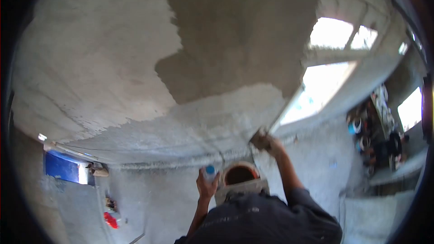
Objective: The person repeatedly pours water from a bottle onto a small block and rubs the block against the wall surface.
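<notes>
My left hand (207,187) is wrapped round a clear bottle with a blue cap (210,170), held upright beside a round bucket. The bucket (257,170) stands in front of my body and has dark brown contents. Off to the right, my right hand (272,147) grips a brownish block-like tool (260,139), close to the wall below the bright opening. The tool's exact shape is too blurred to tell. On the wall (99,40), a large dark, damp-looking patch (244,31) spreads across the upper middle.
Bright window openings (323,86) are at the right. A blue panel (63,167) and a red item (110,220) lie at the lower left. Several objects, among them a blue and white container (355,126), are gathered at the far right.
</notes>
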{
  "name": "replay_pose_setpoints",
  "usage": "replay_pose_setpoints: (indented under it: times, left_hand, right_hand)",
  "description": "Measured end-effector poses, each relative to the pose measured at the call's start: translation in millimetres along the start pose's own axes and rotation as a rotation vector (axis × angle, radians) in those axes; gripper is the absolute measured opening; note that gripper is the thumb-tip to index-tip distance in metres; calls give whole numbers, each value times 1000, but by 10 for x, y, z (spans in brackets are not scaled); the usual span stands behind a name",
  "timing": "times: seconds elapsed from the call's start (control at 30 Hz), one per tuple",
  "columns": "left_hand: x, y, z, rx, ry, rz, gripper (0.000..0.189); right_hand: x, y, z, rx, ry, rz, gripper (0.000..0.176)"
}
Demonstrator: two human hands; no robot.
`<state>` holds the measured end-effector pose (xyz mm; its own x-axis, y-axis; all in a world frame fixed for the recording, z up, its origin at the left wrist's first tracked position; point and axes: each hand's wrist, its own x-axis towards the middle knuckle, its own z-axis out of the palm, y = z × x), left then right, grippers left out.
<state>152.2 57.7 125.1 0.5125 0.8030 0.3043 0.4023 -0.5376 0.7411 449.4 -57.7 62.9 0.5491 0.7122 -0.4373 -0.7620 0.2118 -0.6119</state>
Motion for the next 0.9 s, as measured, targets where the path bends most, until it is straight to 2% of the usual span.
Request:
replay_pose_setpoints:
  times: [0.1,0.13,0.2,0.23,0.3,0.33,0.37,0.4,0.43,0.47,0.5,0.57,0.63,0.67,0.73,0.8,0.87,0.9]
  left_hand:
    - [22,8,-63,-17,42,-39,48]
    - [1,-16,-74,-31,58,-64,47]
    - [-22,-102,-72,-60,84,-82,47]
    - [-30,-144,-76,-43,91,-134,47]
    - [-72,-200,-120,-31,97,-177,46]
    - [-65,-211,-131,-27,133,-153,45]
    - [-70,-239,-121,-26,167,-132,45]
    - [-93,-312,-102,-23,197,-123,45]
    - [-102,-334,-100,-32,200,-115,45]
    - [-112,-334,-117,-18,199,-152,45]
    - [-122,-321,-140,-1,199,-190,45]
    - [-154,-299,-148,10,202,-241,45]
    - [-220,-321,-138,-45,210,-233,39]
    - [-204,-326,-132,-44,211,-233,39]
    - [-223,-329,-115,13,276,-150,39]
    - [-263,-344,-102,-37,240,-226,39]
    - [-271,-338,-104,-91,212,-302,40]
    - [-272,-318,-121,-100,180,-332,40]
  right_hand:
    - [52,-131,459,-158,146,208,32]
    - [237,-232,506,-179,126,183,32]
    - [557,-424,644,202,-109,20,38]
    - [764,-660,782,264,-146,-35,39]
    - [612,-1366,1676,74,-89,-296,36]
    - [653,-1685,2004,-46,-258,-455,35]
    - [751,-1978,2266,-239,-194,-638,34]
    - [618,-2247,2661,-462,26,-856,35]
    - [844,-2492,2891,-577,112,-1265,36]
    - [569,-2704,3296,-646,142,-1467,36]
    - [288,-2878,3587,-794,179,-1532,40]
    - [563,-3240,3939,-797,305,-2134,50]
    - [513,-3486,4302,-812,350,-2322,58]
    - [665,-3537,4400,-811,349,-2322,58]
    - [1091,-3500,4447,-1231,288,-2026,61]
    - [1119,-3158,4321,-1386,175,-2336,61]
    - [1102,-2784,4123,-1432,-207,-2094,59]
    - [1046,-2705,4076,-1430,-212,-2099,59]
